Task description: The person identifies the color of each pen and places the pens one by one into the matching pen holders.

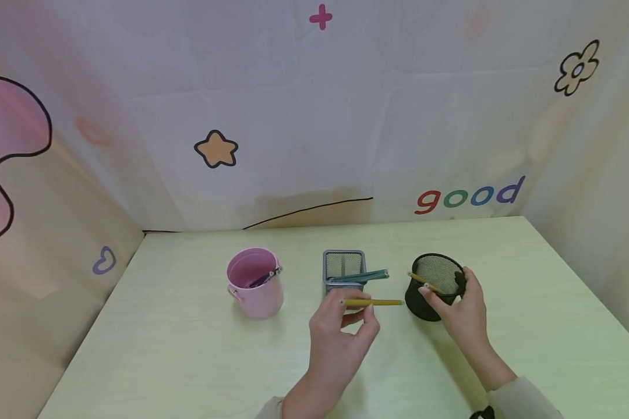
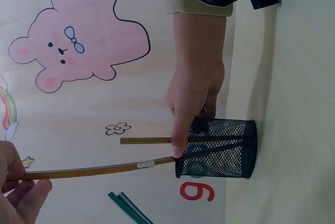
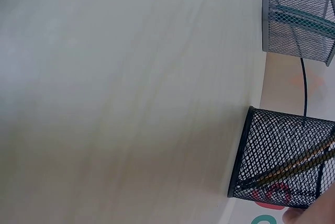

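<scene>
A yellow pencil is pinched between the thumb and fingers of my left hand, held level with its far end pointing at the black mesh pen holder. My right hand grips that round holder near its rim, thumb at the front and fingers on the right side. In the left wrist view, two yellow pencils lean inside the holder, and the tip of the held pencil overlaps one of them. The mesh holder appears again in the right wrist view, with only part of the right hand showing.
A grey square mesh holder with teal pencils stands behind my left hand. Farther left is a pink bucket with dark pens in it. A printed cloth stands along the table's back edge.
</scene>
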The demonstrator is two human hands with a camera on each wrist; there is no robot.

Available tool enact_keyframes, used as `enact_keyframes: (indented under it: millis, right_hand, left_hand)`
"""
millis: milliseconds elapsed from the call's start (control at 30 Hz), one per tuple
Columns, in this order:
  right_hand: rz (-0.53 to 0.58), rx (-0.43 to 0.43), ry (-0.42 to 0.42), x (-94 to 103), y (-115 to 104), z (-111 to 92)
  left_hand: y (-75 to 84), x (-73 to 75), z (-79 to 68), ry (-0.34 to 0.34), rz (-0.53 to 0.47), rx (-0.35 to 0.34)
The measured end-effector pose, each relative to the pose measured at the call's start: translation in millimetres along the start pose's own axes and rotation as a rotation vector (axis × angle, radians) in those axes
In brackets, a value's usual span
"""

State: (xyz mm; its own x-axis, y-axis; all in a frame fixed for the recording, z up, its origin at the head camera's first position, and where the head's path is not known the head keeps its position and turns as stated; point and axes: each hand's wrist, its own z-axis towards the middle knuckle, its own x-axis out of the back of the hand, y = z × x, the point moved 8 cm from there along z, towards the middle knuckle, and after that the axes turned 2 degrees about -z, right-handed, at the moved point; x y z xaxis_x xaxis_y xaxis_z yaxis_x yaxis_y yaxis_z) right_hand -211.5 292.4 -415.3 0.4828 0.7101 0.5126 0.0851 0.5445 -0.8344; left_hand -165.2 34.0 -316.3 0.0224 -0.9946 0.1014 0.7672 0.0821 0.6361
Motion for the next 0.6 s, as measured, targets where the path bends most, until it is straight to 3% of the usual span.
enact_keyframes:
  millis: [267, 467, 600]
  right_hand:
    - [-0.001, -0.012, -0.013, -0.2, 0.1, -0.3]
    - [0.010, 0.008, 0.013, 0.5, 0.5, 0.1]
    - [0.014, 0.012, 0.024, 0.9, 0.9, 0.2]
  left_hand:
    - [-1.3, -9.5, 3.0, 0.010, -0.062, -0.021]
    - [0.2, -16.7, 6.8, 0.017, -0.047, -0.099]
    - [-3.2, -21.9, 8.4, 0.008, -0.035, -0.082]
